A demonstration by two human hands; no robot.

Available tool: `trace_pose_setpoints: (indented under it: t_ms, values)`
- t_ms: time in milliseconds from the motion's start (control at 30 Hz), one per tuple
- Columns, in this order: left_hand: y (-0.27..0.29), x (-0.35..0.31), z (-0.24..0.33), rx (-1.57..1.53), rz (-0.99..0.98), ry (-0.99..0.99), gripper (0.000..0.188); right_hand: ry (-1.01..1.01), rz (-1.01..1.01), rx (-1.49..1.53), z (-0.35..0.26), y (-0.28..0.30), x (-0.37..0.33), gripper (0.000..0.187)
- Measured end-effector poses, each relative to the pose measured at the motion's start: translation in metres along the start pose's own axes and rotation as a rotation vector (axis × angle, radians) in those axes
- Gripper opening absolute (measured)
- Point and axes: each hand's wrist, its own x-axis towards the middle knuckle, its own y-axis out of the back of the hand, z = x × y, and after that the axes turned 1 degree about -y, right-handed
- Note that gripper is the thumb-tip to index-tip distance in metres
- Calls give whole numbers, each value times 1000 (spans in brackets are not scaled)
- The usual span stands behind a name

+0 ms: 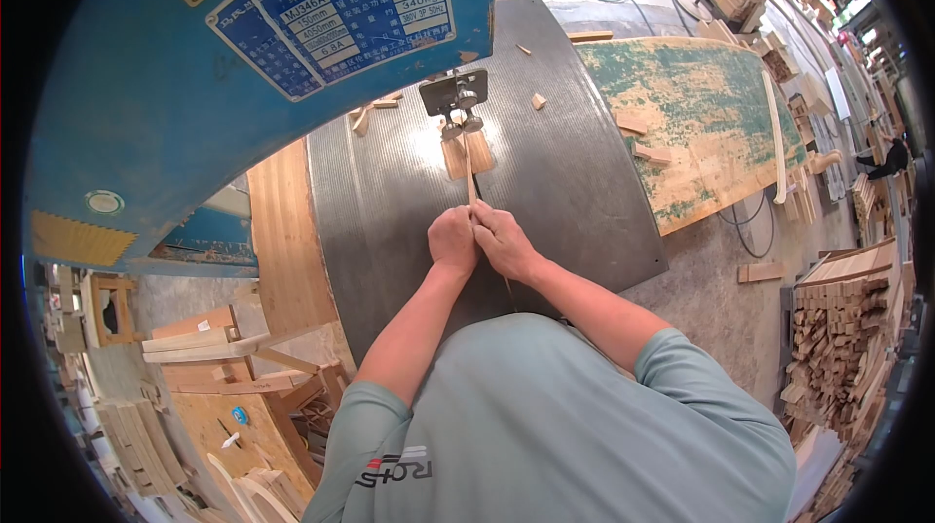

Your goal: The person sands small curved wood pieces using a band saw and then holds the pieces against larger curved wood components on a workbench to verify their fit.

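Note:
My left hand and my right hand meet over the bandsaw's dark metal table. Both are closed, fingers pressed together, on a thin wooden strip. From my fingers the strip runs away from me to the blade guide, where small metal rollers sit below a dark plate. A wooden insert is set into the table beneath the guide. The blade itself is too small to make out. My knuckles hide the strip's near end.
The bandsaw's blue housing overhangs the upper left. Wood offcuts lie on the table. A worn green board adjoins it at right, bearing small wood blocks. Stacked timber stands right; a wooden bench stands lower left.

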Motion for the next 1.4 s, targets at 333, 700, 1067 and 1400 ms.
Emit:
trace_pose_setpoints:
  t_ms: [333,700,1067,1400]
  values:
    - [-1,8,3,-56,-4,25,26,15,13,7,4,2,7,16]
    - [-4,15,2,-57,1,28,23,-110,-98,-8,8,9,11,24]
    - [1,22,6,-52,-23,56,23,-35,-17,-4,5,5,17,18]
    - [-1,27,0,10,-26,95,25,-47,-53,-15,13,2,22,26]
